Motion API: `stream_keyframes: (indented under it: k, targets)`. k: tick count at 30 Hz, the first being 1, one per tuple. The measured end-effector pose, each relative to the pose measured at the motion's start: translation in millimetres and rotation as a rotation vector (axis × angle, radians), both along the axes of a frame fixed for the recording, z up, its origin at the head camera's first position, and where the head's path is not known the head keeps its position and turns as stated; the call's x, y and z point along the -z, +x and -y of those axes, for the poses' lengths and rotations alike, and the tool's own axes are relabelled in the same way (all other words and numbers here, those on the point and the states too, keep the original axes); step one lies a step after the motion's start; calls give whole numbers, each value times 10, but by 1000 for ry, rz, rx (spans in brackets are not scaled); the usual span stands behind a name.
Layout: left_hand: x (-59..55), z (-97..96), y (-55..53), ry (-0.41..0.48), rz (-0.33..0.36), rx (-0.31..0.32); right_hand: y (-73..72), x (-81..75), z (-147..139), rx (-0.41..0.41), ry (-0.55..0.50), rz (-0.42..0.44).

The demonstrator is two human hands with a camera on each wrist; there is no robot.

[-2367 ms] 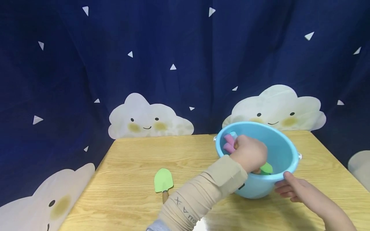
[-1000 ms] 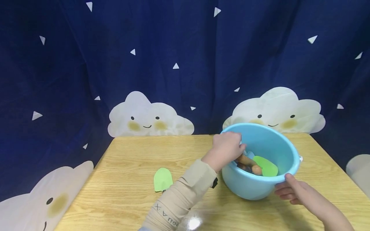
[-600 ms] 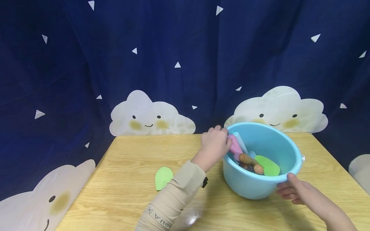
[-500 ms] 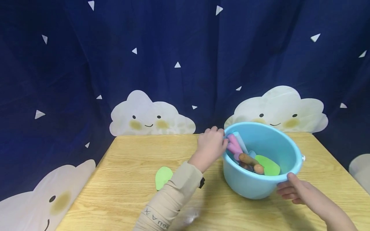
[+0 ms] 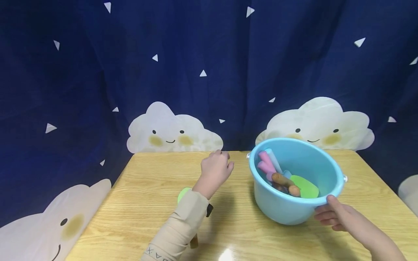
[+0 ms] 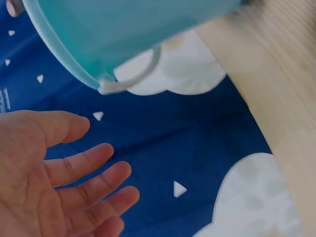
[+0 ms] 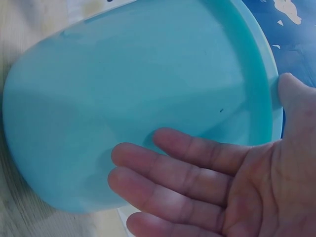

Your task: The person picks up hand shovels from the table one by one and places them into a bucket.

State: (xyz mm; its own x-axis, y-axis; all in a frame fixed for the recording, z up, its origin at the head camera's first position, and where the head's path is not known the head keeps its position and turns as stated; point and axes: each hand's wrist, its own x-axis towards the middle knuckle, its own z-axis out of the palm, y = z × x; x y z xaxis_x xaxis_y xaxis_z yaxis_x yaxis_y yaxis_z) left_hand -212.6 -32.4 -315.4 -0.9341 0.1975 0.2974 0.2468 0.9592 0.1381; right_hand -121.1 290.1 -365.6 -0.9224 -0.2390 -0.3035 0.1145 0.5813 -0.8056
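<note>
A light blue bucket (image 5: 284,210) stands on the right of the table. My right hand (image 5: 339,214) is at its near right side, thumb on the rim and the other fingers extended along the outer wall, as the right wrist view also shows. My left hand (image 5: 215,170) hovers left of the bucket, apart from it. In the left wrist view its fingers (image 6: 94,187) are loosely bent and hold nothing. Inside the bucket lie pink tubular pieces (image 5: 266,162), brown wooden handles (image 5: 282,180) and a green blade (image 5: 305,187). A green trowel (image 5: 184,194) lies partly hidden behind my left forearm.
The wooden table (image 5: 156,174) reaches back to a dark blue curtain (image 5: 183,47) with white triangles. White smiling cloud shapes (image 5: 169,123) stand along its lower part. The bucket's handle (image 6: 138,81) hangs down beside its wall.
My left hand has come out of the bucket and moved left, away from its rim. My right hand stays at the bucket's near right rim. The pink pieces remain inside.
</note>
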Motion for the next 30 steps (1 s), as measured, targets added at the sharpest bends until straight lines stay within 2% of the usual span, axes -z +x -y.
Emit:
stream_keyframes:
  k: [15, 22, 30]
  targets:
    - [225, 386, 61, -18, 163, -104, -26, 30, -23, -10, -2, 3]
    - [420, 541, 115, -30, 243, -143, -39, 69, -24, 9, 0, 0]
    - [602, 709, 219, -49, 293, -179, -51, 75, -31, 16, 4, 17]
